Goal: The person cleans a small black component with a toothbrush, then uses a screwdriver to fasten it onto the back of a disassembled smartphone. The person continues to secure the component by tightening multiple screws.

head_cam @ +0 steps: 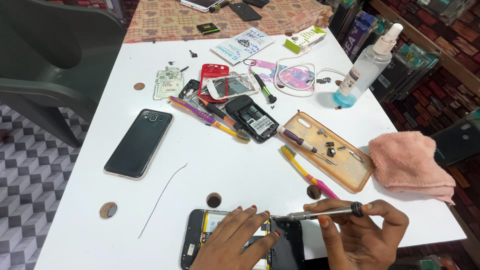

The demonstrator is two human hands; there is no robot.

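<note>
A: Head view, nearest edge first: an opened phone [240, 242] lies at the near edge of the white counter [240, 170], back cover off. The left hand [235, 240] lies flat on it, fingers [250, 215] spread and together on nothing, just pressing it down.

B: And the right hand [362, 232]?

A: Its fingers are clamped on a small metal screwdriver [320, 215]. The long axis runs nearly level, left to right; the tip points left, meeting the phone's far edge just beside the left fingertips.

B: Risk?

A: My judgement: held that flat, the tip could slip off a screw and scratch the board or jab the left fingertips. A loosened screw could also roll off the near edge.

B: Farther out?

A: A yellow toothbrush [305, 170] and an orange phone case [345, 172] holding small parts, a pink cloth [412, 165] at right, a dark phone [140, 142] at left, then a dismantled handset [252, 120], a red frame [212, 80] and a spray bottle [365, 67] far right.
</note>
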